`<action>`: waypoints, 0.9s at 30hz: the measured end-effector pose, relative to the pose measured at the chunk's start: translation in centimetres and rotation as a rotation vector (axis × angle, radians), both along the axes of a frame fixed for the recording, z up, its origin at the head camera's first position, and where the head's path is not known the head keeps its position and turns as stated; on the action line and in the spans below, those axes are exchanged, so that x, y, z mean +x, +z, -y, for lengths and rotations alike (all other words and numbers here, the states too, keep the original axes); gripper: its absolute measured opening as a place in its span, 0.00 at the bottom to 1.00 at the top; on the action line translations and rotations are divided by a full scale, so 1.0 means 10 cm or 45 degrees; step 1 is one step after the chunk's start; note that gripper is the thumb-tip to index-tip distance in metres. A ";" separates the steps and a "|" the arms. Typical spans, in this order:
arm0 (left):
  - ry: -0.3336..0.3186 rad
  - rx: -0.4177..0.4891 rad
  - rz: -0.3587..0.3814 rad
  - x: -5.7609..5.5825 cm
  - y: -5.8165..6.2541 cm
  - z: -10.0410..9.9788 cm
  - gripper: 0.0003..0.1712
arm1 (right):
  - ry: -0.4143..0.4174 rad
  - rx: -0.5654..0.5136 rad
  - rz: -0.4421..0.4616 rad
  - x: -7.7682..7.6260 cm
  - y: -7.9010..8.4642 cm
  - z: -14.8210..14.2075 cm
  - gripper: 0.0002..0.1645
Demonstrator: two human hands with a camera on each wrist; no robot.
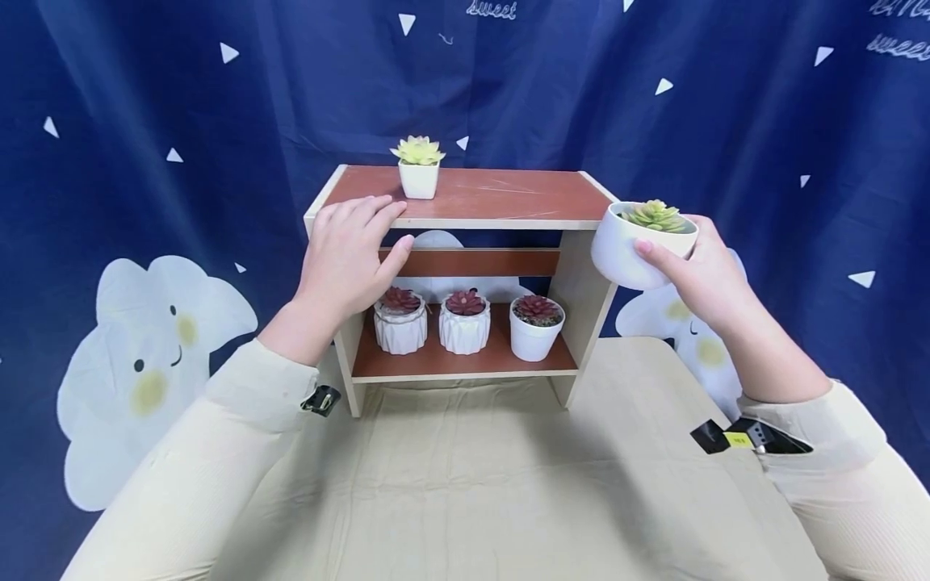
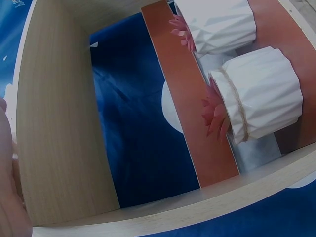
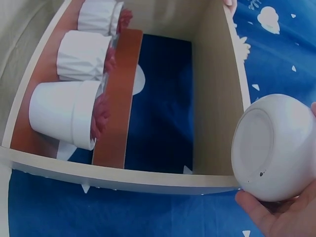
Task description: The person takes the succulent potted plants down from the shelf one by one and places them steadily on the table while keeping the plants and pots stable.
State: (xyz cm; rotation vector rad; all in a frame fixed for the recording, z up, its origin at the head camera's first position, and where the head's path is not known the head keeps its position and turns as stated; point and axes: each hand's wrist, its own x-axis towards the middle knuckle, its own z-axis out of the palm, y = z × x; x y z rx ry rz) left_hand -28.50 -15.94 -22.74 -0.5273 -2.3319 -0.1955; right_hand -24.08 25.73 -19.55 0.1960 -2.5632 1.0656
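Observation:
My right hand [image 1: 701, 270] grips a round white pot [image 1: 626, 252] with a green succulent [image 1: 655, 215], beside the right end of a small wooden shelf [image 1: 501, 198]. The right wrist view shows the bottom of this white pot [image 3: 269, 148], with fingers curled round its side. My left hand [image 1: 349, 250] rests on the front left edge of the shelf's top board, fingers spread and relaxed. Just behind its fingertips stands a square white pot [image 1: 419, 181] with a yellow-green succulent. In the left wrist view only part of the left hand [image 2: 11, 192] shows at the edge.
On the lower board stand two ribbed white pots [image 1: 402, 331] and a smooth white pot [image 1: 534, 339], each with a dark red succulent. A beige cloth [image 1: 465, 484] covers the table under the shelf. Behind hangs a blue curtain [image 1: 291, 97] with white clouds and triangles.

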 end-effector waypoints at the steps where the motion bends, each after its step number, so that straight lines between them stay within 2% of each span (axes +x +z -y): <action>1: 0.002 -0.001 0.006 0.00 0.00 -0.01 0.32 | 0.003 -0.004 -0.007 0.00 0.00 -0.01 0.47; 6: 0.018 -0.009 0.022 0.01 0.01 -0.02 0.32 | -0.004 -0.008 -0.018 0.00 -0.03 -0.06 0.46; 8: 0.023 -0.010 0.026 0.01 0.00 -0.01 0.32 | 0.052 -0.043 -0.065 -0.03 -0.04 -0.07 0.39; 12: 0.025 -0.007 0.019 0.01 0.00 -0.01 0.32 | 0.216 -0.127 -0.191 -0.10 -0.08 -0.09 0.16; 14: 0.022 -0.005 0.016 0.01 0.00 -0.01 0.32 | 0.247 -0.145 -0.213 -0.12 -0.09 -0.11 0.10; 19: 0.023 -0.005 0.020 0.01 0.00 -0.01 0.32 | 0.180 -0.114 -0.176 -0.11 -0.13 -0.16 0.11; 27: 0.031 -0.005 0.032 0.01 0.00 -0.01 0.32 | 0.187 -0.124 -0.158 -0.10 -0.17 -0.23 0.10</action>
